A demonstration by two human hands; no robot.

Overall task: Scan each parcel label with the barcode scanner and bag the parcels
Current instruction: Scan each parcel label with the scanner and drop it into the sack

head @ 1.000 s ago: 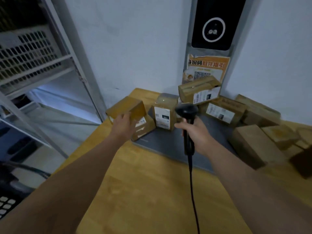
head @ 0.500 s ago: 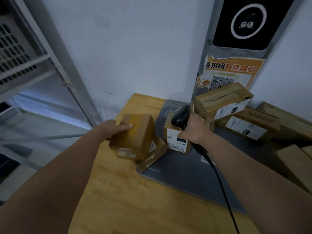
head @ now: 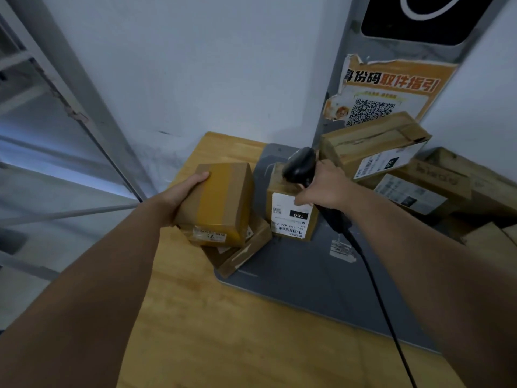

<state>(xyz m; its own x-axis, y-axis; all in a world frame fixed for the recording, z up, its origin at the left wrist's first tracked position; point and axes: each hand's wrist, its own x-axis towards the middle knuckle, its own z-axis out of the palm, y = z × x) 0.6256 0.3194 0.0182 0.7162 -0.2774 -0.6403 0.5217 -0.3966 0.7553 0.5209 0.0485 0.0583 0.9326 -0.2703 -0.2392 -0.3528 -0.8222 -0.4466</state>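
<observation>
My left hand [head: 179, 196] grips a taped brown parcel [head: 221, 203] by its left side, lifted and tilted, with a white label on its lower face. Under it lies a flat brown parcel [head: 246, 253]. My right hand [head: 324, 189] holds the black barcode scanner [head: 300, 165] by its handle, its head above an upright parcel [head: 291, 214] with a white label marked 150. The scanner's black cable [head: 383, 303] runs down toward me.
A grey mat [head: 302, 278] covers part of the wooden table [head: 209, 331]. More labelled parcels [head: 372, 144] are stacked at the right against a grey post [head: 333, 88] with an orange poster [head: 389, 93]. A metal shelf frame [head: 84, 113] stands left.
My left hand took hold of the taped parcel and lifted it off the flat one. My right hand moved the scanner forward over the upright labelled parcel. The camera came closer.
</observation>
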